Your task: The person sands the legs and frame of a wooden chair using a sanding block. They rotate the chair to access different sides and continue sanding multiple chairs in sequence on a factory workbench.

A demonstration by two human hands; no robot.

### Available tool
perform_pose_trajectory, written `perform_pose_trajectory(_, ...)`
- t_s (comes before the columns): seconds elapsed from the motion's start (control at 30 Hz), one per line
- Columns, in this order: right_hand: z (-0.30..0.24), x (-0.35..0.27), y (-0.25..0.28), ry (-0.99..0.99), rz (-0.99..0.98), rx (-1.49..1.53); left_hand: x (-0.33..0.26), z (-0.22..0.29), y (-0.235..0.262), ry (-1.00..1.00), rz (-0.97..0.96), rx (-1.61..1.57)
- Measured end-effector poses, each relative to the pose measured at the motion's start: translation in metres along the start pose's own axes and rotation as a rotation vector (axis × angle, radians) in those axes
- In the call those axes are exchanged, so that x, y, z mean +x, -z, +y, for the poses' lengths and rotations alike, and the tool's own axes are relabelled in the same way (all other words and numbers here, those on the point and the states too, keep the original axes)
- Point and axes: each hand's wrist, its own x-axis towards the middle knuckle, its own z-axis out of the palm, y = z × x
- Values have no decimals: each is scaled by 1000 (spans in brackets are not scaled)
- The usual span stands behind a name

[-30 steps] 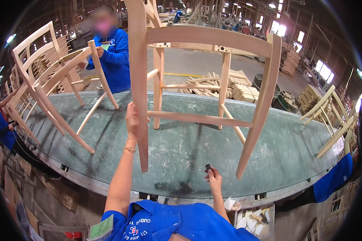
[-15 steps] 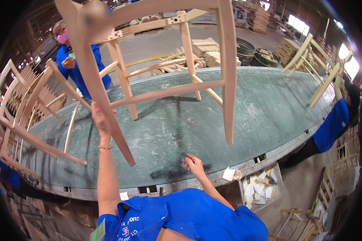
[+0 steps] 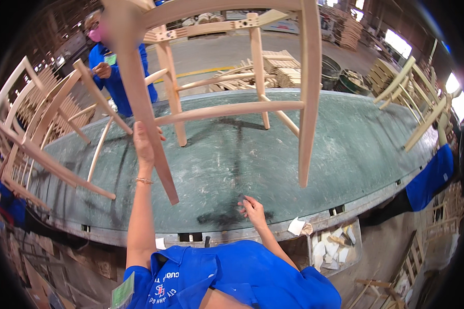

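Note:
A bare wooden chair frame (image 3: 229, 110) stands tilted in front of me, its near legs hanging over the green tabletop. My left hand (image 3: 145, 145) is wrapped round the lower part of its left near leg (image 3: 162, 172), fingertips showing past the far side. Low and close to the table's near edge, my right hand (image 3: 253, 211) pinches a small dark grey piece (image 3: 242, 198), perhaps sandpaper; its exact kind is too small to tell. That hand is apart from the chair, beside a black smudge on the tabletop.
The long green table (image 3: 211, 170) curves across the view. More chair frames stand at left (image 3: 51, 123) and right (image 3: 415, 100). A clear bin (image 3: 359, 242) of scraps sits by the near edge. Co-workers in blue are across (image 3: 105, 77) and at right (image 3: 430, 177); stacked wood (image 3: 283, 67) lies beyond.
The view has turned slightly, shifting the chair and table rightward in the picture. My left hand stays on the chair leg, and my right hand still pinches the dark piece.

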Motion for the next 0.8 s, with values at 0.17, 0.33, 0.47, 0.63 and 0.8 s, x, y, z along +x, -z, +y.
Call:
perform_pose_trajectory(0.17,5,4,-9,4,-55,45,-44,-29,12,101,41,58)
perform_pose_trajectory(0.33,-20,14,-33,69,-138,24,-99,-48,17,250,130,357)
perform_pose_trajectory(0.47,-85,31,-81,319,-190,-209,-101,-43,16,279,184,418)
perform_pose_trajectory(0.63,-193,55,-172,1163,-161,-511,-91,-50,29,242,203,488)
perform_pose_trajectory(0.8,-239,91,-228,1459,41,-730,-85,-50,14,235,124,429)
